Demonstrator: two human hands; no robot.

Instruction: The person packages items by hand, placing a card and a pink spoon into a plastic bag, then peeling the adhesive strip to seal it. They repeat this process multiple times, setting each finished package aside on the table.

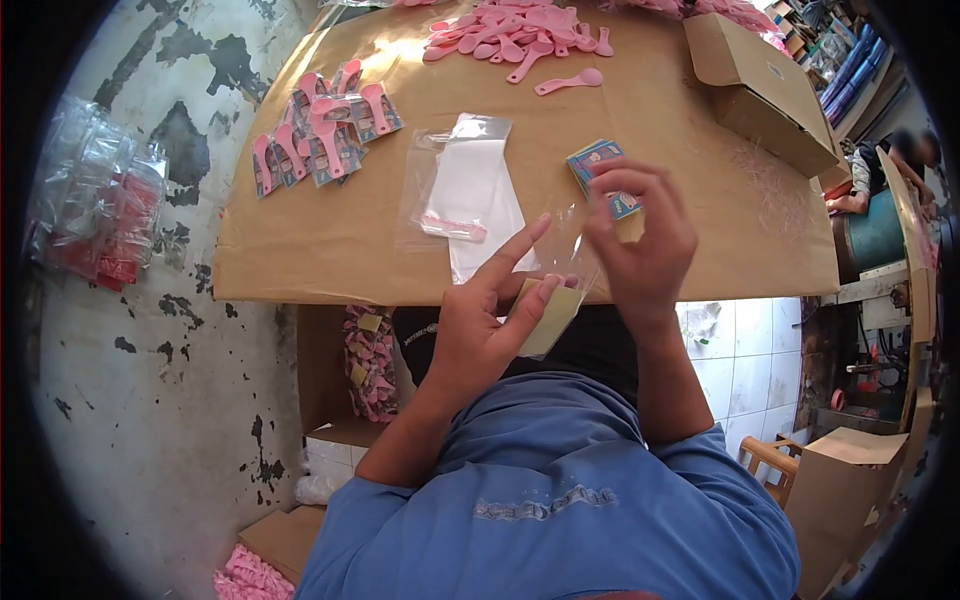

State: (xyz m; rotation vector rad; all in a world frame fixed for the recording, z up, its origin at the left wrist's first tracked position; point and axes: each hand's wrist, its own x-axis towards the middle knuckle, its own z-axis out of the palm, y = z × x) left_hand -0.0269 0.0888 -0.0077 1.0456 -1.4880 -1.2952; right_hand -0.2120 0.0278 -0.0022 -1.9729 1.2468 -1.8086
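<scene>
- We saw the left hand (485,325) at the near edge of the table (300,250), which was covered with brown cardboard. Its thumb and middle fingers gripped a small clear bag (572,248) together with a pale yellow slip (550,315), and the index finger was stretched out straight.
- We could not tell whether the yellow slip was inside the bag or only pressed against it.
- The right hand (640,235) was just beside the left one, with its fingertips pinched on the upper part of the same bag, so the bag was held up between both hands above the table edge.
- Behind the right hand, a small stack of printed cards (597,160) lay on the table. The print was blue and colourful, but we could not read any words on it.
- A pile of empty clear bags (465,180) lay near the left hand, further in on the table.
- Further left there were packed spoons (325,125) in bags with printed cards, and their print was too small to read.
- Loose pink spoons (520,35) were heaped at the far side, near an open cardboard box (760,85).
- The blue shirt (560,500) carried a line of writing, but it was blurred for us.
- Another person (900,160) was at the right, well apart.
</scene>
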